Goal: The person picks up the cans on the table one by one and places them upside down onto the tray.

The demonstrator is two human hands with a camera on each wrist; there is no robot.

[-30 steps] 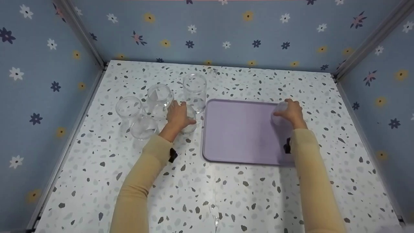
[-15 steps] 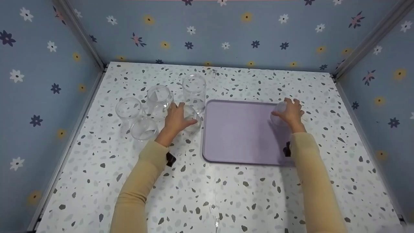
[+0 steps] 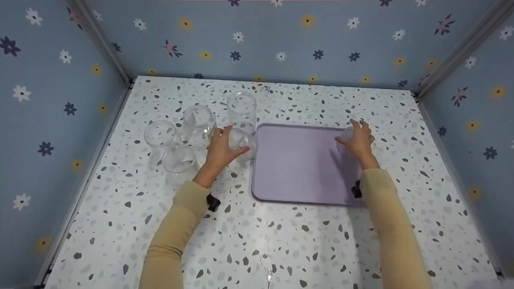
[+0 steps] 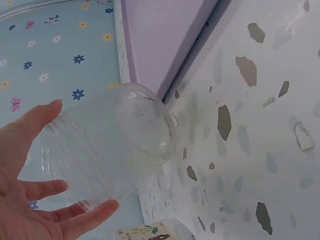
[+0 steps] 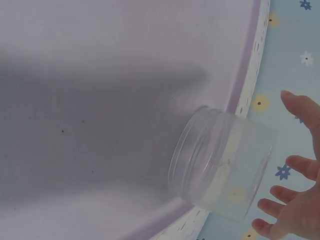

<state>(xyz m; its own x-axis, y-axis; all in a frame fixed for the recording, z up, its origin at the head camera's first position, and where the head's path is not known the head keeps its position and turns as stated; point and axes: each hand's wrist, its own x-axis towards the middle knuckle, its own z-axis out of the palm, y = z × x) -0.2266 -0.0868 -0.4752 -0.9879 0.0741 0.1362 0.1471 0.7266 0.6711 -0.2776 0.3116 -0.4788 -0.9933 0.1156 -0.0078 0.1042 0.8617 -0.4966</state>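
My left hand (image 3: pixel 219 152) grips a clear plastic jar (image 4: pixel 115 135) round its threaded end, thumb on one side and fingers on the other. That jar's base points down, close by the left edge of the lilac tray (image 3: pixel 301 168) in the head view. At the tray's far right corner another clear jar (image 5: pixel 220 162) stands upside down, threaded mouth against the tray. Beside its upper end is my right hand (image 5: pixel 297 200), thumb and fingers spread, with a gap between fingertips and jar in the right wrist view.
Left of the tray stand several more clear jars, among them a tall jar (image 3: pixel 241 110) at the back and a front jar (image 3: pixel 179 160). Flowered panels (image 3: pixel 277 40) wall in the speckled table (image 3: pixel 257 237) at the back and sides.
The left hand's jar has moved right to the tray's edge and tilted. My right hand has shifted slightly left and its fingers have spread; the jar by it has stayed put.
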